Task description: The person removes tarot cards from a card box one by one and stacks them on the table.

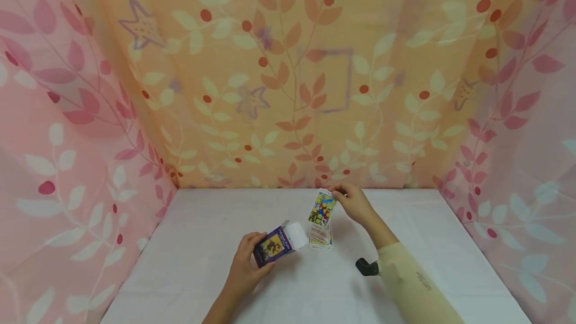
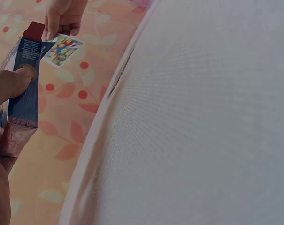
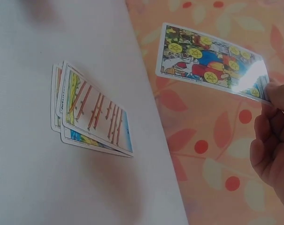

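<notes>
Purple box [image 1: 273, 246], flap open, sat in the curled fingers of the left hand [image 1: 245, 267]: light and crushable, probably, so sides only! The right hand [image 1: 354, 205] had its fingers pinching a card [image 1: 322, 208] by one end, above the surface [image 1: 189, 264] near the pile [image 3: 97, 115]; slick, bendy, surely, edges were safest.

My box [image 1: 272, 246]: dark blue, yellow picture. Right of the box, my card [image 1: 322, 208]: white-bordered, yellow discs, red, blue. Beyond the box, curtain [image 1: 288, 74]: orange, leaf-patterned.

Box [image 1: 272, 247] left of card pile [image 1: 320, 238]
</notes>
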`<state>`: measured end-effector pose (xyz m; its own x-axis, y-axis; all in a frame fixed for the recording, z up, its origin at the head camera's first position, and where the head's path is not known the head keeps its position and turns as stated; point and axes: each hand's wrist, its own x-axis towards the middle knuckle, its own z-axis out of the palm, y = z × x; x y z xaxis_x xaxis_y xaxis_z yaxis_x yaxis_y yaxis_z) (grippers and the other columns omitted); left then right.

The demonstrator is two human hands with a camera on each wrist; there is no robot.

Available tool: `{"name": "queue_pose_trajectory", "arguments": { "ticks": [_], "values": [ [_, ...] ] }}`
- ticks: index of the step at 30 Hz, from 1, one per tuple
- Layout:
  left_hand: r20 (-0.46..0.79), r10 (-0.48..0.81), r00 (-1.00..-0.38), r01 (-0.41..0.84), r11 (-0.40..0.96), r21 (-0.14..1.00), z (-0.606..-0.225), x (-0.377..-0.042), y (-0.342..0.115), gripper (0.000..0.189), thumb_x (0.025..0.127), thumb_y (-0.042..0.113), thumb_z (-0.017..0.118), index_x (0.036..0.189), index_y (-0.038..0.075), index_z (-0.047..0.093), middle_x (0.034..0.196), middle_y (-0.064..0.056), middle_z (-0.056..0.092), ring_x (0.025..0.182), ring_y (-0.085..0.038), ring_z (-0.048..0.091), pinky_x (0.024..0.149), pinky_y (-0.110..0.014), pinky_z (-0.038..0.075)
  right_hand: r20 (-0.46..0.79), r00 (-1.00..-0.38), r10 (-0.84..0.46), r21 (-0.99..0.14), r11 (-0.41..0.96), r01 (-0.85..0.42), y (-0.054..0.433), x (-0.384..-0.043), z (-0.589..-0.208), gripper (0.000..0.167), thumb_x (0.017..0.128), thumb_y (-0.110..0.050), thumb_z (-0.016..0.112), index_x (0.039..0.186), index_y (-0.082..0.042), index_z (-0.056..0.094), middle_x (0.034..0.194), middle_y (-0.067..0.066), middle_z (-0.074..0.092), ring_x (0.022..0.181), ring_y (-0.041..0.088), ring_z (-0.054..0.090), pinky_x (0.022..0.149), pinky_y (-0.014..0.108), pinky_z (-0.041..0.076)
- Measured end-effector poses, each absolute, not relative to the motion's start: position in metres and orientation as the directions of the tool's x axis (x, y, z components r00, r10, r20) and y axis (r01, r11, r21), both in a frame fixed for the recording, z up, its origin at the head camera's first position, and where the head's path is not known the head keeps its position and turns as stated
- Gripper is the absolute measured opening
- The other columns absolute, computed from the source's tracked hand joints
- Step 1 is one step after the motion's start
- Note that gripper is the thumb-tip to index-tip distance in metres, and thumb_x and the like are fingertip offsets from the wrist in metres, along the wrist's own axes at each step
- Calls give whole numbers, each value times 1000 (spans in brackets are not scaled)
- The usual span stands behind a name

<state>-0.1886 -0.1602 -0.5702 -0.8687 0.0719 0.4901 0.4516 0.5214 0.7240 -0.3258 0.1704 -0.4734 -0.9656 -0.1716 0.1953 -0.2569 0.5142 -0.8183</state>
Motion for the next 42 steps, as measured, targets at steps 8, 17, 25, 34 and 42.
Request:
{"name": "queue_pose_trajectory", "arguments": {
  "ticks": [8,17,25,34,42],
  "values": [
    [491,99,-866,461,541,704,-572,-188,-161,82,73,14,94,144,19,54,139,4,51,126,-18,55,106,-36,52,153,-959,-238,-820,511,-258,172,-334,-485,16,103,-18,62,112,-7,71,113,8,71,103,25,63,96,47,55],
    [489,82,-869,452,535,714,-572,-189,-163,81,71,14,95,143,15,57,138,8,52,126,-14,55,106,-35,52,133,-949,-288,-806,525,-272,175,-346,-503,10,101,-16,65,106,-10,72,100,3,71,93,20,61,87,37,53],
    [463,79,-883,432,523,735,-570,-188,-163,81,72,15,94,143,18,56,139,10,51,128,-13,54,108,-34,50,75,-951,-301,-805,544,-236,174,-350,-514,12,102,-16,64,106,-8,73,100,3,70,92,20,60,89,40,53],
    [472,90,-877,441,539,718,-570,-189,-163,81,72,14,94,144,14,55,139,6,51,127,-16,55,108,-34,50,11,-957,-290,-814,553,-177,173,-354,-525,11,101,-17,65,105,-10,73,101,3,70,93,21,59,92,38,53],
    [438,79,-895,411,525,745,-568,-188,-161,80,74,14,94,144,15,55,139,8,51,128,-13,54,108,-43,50,-1,-963,-270,-820,552,-154,173,-353,-540,10,101,-12,64,104,-8,73,99,3,70,92,20,59,89,38,53]
  ]
}}
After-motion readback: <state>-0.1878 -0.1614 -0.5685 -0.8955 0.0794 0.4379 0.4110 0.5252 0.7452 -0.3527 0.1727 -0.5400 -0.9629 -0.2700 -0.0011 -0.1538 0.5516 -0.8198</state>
